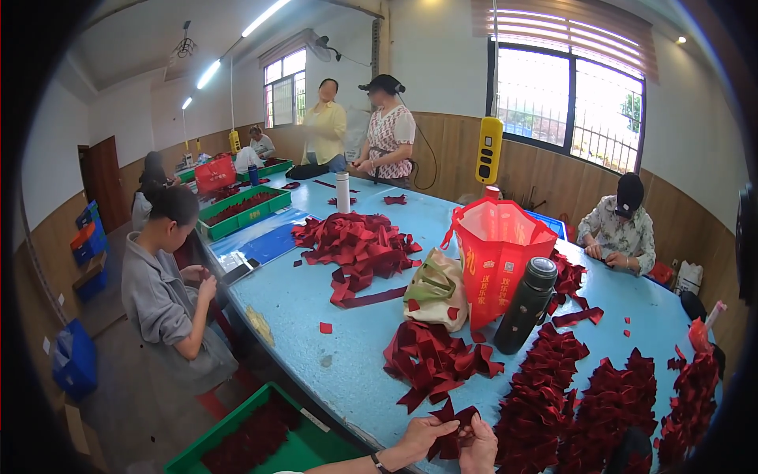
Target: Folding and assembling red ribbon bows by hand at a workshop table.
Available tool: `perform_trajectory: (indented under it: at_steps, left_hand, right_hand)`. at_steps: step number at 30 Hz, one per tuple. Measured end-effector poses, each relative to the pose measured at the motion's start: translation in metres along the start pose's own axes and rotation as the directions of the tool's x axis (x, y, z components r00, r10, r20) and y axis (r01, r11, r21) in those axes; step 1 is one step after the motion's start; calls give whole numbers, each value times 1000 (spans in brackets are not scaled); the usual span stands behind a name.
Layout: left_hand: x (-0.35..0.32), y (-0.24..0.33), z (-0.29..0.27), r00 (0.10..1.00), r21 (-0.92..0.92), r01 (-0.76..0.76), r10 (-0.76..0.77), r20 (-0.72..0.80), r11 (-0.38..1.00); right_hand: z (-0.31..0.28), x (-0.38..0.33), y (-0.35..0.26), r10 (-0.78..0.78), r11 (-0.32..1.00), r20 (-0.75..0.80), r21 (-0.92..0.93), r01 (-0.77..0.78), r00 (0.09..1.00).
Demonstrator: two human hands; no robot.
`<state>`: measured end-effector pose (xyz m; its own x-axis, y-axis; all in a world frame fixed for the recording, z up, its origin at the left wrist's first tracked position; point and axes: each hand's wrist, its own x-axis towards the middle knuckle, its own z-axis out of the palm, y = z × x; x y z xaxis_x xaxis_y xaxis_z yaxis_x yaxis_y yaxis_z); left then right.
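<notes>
At the front edge of the table, my left hand pinches a dark red ribbon piece between thumb and fingers. My right hand grips the same piece from the other side, its fingers curled; the piece looks folded like a bow. Just beyond my hands lies a loose heap of dark red ribbon. To their right, rows of ribbon bows run across the table. Below left of my hands, a green crate holds more dark red pieces.
On the blue table stand a dark thermos, a red bag and a beige-green pouch. A larger ribbon heap, a white bottle and another green crate lie farther off. Several co-workers surround the table.
</notes>
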<state>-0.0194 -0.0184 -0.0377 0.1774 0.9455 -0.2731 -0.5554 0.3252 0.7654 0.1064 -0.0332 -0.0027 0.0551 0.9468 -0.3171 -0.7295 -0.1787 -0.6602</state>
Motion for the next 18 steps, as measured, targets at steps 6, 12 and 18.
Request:
perform_trajectory:
  at_steps: [6, 12, 18]
  left_hand:
    - [0, 1, 0, 1000, -5, 13, -13, 7, 1000]
    - [1, -2, -1, 1000, -17, 5, -5, -3, 1000]
    - [-2, 3, 3, 1000, -51, 19, -19, 11, 999]
  right_hand:
    - [-1, 3, 1, 9, 1000, -11, 15, -8, 1000]
    - [-5, 5, 3, 29, 999, 6, 38, -29, 1000]
    - [-5, 4, 3, 42, 999, 6, 26, -43, 999]
